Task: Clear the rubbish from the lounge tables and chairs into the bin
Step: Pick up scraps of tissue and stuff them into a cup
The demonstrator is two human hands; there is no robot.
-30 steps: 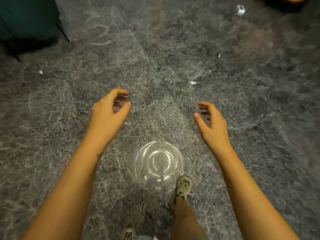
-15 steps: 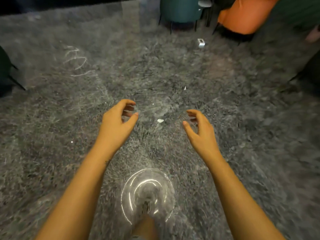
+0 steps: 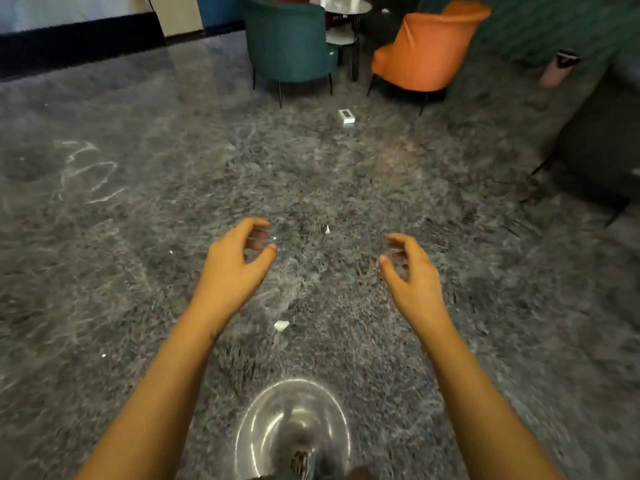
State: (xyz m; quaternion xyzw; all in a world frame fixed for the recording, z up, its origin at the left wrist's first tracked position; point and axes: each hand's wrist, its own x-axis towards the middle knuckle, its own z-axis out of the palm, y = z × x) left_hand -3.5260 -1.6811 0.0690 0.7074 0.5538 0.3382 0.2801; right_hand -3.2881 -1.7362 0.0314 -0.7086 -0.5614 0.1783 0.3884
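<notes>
My left hand (image 3: 235, 261) and my right hand (image 3: 410, 271) hang out in front of me over a glossy grey marbled floor, fingers loosely curled and holding nothing. A small white box (image 3: 346, 116) lies on the floor ahead, short of the chairs. A white paper scrap (image 3: 281, 325) lies on the floor between my forearms, and a smaller scrap (image 3: 327, 229) lies just beyond my fingertips. At the far top stands a round white side table (image 3: 341, 8) with something white on it that is too blurred to identify.
A teal armchair (image 3: 289, 39) and an orange armchair (image 3: 429, 50) flank the side table. A dark piece of furniture (image 3: 602, 147) stands at the right edge. A person in a green top (image 3: 554, 26) holds a pink cup (image 3: 559, 67) at the upper right.
The view has tilted up and moved forward: the chairs and table have come into sight and the white box sits lower in frame. My hands keep the same loose, empty pose.
</notes>
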